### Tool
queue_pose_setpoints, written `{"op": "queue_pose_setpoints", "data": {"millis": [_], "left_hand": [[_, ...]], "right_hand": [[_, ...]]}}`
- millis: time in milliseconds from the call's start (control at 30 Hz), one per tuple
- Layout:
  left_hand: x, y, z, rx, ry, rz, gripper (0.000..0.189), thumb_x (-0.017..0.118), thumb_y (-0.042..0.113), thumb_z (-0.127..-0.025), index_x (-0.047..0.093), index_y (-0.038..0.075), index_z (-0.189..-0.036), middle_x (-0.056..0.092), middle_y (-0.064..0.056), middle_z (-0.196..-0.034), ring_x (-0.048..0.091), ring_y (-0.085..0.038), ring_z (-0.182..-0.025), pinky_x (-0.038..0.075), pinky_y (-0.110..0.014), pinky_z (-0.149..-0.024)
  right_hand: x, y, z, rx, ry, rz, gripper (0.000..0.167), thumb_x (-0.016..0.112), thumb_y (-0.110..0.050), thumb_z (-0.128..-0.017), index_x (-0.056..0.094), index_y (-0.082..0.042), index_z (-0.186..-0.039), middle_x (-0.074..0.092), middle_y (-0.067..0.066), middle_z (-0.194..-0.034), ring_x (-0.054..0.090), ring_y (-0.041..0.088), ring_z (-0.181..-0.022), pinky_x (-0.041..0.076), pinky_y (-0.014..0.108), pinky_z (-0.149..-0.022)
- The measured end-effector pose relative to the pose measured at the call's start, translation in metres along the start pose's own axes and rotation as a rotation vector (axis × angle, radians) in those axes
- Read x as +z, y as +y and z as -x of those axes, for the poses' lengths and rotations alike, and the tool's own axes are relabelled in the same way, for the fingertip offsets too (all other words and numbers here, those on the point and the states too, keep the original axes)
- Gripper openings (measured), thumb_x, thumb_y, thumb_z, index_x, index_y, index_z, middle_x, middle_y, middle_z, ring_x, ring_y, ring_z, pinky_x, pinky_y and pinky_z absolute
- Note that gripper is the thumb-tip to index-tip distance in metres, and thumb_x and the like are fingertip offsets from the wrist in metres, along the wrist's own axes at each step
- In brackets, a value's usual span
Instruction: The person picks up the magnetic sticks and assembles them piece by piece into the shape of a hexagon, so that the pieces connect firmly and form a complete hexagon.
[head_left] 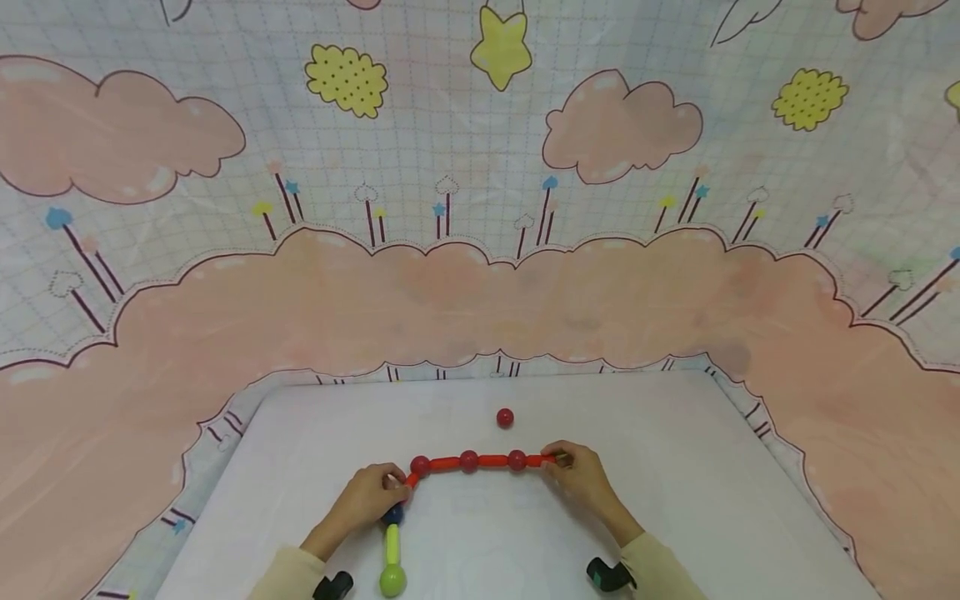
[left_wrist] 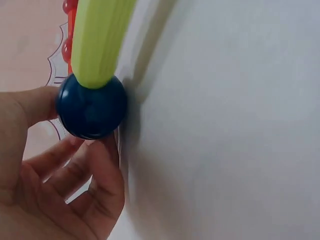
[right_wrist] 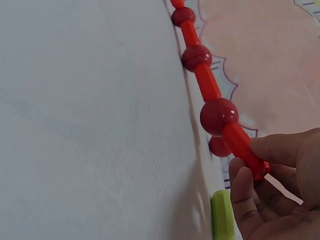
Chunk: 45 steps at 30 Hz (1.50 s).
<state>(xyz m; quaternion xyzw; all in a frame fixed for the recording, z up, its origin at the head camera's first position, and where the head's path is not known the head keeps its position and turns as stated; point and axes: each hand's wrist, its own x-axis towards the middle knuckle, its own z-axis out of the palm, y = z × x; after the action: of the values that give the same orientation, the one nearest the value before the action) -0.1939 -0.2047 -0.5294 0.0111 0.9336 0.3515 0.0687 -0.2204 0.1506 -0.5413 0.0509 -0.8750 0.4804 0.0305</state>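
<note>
White counter, cloud-print cloth beyond; chain of sticks and balls held at two places.
Head view: chain bends across the counter; left hand in closed grip on it by the blue ball, right hand likewise at its right end; loose red ball behind. Left wrist: lime stick leaves blue ball toward camera, fingers behind the ball. Right wrist: thumb and fingers pinch the red end stick; lime piece beside them, partly out of frame.

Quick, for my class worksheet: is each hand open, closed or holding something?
Left hand: closed, holding the rod-and-ball chain at its blue ball; exact fingertip contact is hidden.
Right hand: closed, pinching the red rod at the chain's end.
</note>
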Motion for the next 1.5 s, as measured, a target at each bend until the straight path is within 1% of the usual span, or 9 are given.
{"op": "queue_pose_setpoints", "data": {"millis": [267,400,500,600,700,900,1267,1400,1500], "left_hand": [[0.011,-0.001,0.011,-0.031,0.067,0.044,0.019,0.073,0.023,-0.084,0.067,0.007,-0.09,0.058,0.001,-0.066,0.051,-0.012,-0.058,0.04,-0.025,-0.051],[0.001,0.003,0.007,-0.023,0.063,-0.005,0.022,0.074,0.027,-0.086,0.066,0.008,-0.091,0.059,0.0,-0.072,0.051,-0.014,-0.064,0.041,-0.027,-0.055],[-0.005,0.006,-0.005,0.058,0.031,-0.05,0.027,0.076,0.026,-0.085,0.066,0.009,-0.105,0.063,-0.002,-0.09,0.056,-0.016,-0.081,0.05,-0.033,-0.067],[-0.005,0.009,-0.019,0.164,-0.028,-0.078,0.037,0.077,0.02,-0.084,0.065,0.012,-0.118,0.064,-0.003,-0.106,0.056,-0.017,-0.093,0.052,-0.037,-0.081],[-0.001,0.009,-0.028,0.229,-0.075,-0.136,0.035,0.076,0.023,-0.085,0.066,0.014,-0.117,0.064,0.0,-0.102,0.054,-0.015,-0.089,0.049,-0.032,-0.077],[0.006,0.011,-0.031,0.18,-0.049,-0.159,0.022,0.074,0.027,-0.086,0.069,0.015,-0.104,0.058,0.003,-0.082,0.048,-0.013,-0.073,0.039,-0.025,-0.06],[0.011,0.009,-0.009,0.089,0.059,-0.151,0.017,0.074,0.028,-0.084,0.067,0.014,-0.091,0.05,0.004,-0.063,0.045,-0.011,-0.056,0.031,-0.023,-0.05],[0.011,0.006,-0.003,0.076,0.078,-0.142,0.017,0.075,0.027,-0.083,0.067,0.013,-0.089,0.05,0.003,-0.064,0.045,-0.012,-0.058,0.03,-0.023,-0.05],[0.008,0.006,-0.001,0.055,0.074,-0.139,0.019,0.075,0.027,-0.083,0.068,0.012,-0.093,0.055,0.002,-0.07,0.048,-0.013,-0.063,0.035,-0.024,-0.053]], "right_hand": [[0.009,-0.002,-0.008,-0.007,-0.017,-0.023,0.013,0.072,-0.003,-0.086,0.072,-0.009,-0.097,0.07,0.007,-0.094,0.057,0.014,-0.073,0.05,0.021,-0.058],[0.012,-0.001,-0.011,-0.008,-0.018,-0.014,0.014,0.072,-0.003,-0.086,0.072,-0.01,-0.098,0.07,0.007,-0.093,0.057,0.014,-0.072,0.05,0.021,-0.058],[0.012,-0.001,-0.012,-0.013,-0.016,-0.01,0.014,0.072,-0.003,-0.086,0.072,-0.009,-0.098,0.069,0.007,-0.093,0.057,0.013,-0.071,0.05,0.021,-0.058],[0.012,-0.004,-0.013,-0.016,-0.021,-0.023,0.013,0.071,-0.001,-0.086,0.072,-0.007,-0.098,0.069,0.009,-0.096,0.056,0.013,-0.072,0.049,0.02,-0.058],[0.014,-0.005,-0.014,-0.027,-0.039,-0.036,0.013,0.07,-0.002,-0.087,0.071,-0.006,-0.099,0.069,0.01,-0.098,0.056,0.014,-0.074,0.049,0.02,-0.058],[0.019,-0.006,-0.017,-0.034,-0.064,-0.046,0.013,0.07,-0.003,-0.087,0.071,-0.006,-0.1,0.069,0.011,-0.101,0.057,0.013,-0.076,0.049,0.021,-0.059],[0.036,-0.012,-0.025,-0.036,-0.123,-0.075,0.014,0.07,-0.006,-0.088,0.07,-0.007,-0.102,0.068,0.011,-0.105,0.058,0.014,-0.077,0.051,0.021,-0.061],[0.041,-0.015,-0.028,-0.032,-0.135,-0.074,0.014,0.07,-0.007,-0.088,0.07,-0.008,-0.103,0.068,0.01,-0.105,0.058,0.014,-0.078,0.051,0.021,-0.062],[0.042,-0.016,-0.029,-0.029,-0.14,-0.065,0.014,0.07,-0.008,-0.088,0.07,-0.009,-0.102,0.068,0.009,-0.105,0.059,0.014,-0.08,0.052,0.022,-0.064]]}}
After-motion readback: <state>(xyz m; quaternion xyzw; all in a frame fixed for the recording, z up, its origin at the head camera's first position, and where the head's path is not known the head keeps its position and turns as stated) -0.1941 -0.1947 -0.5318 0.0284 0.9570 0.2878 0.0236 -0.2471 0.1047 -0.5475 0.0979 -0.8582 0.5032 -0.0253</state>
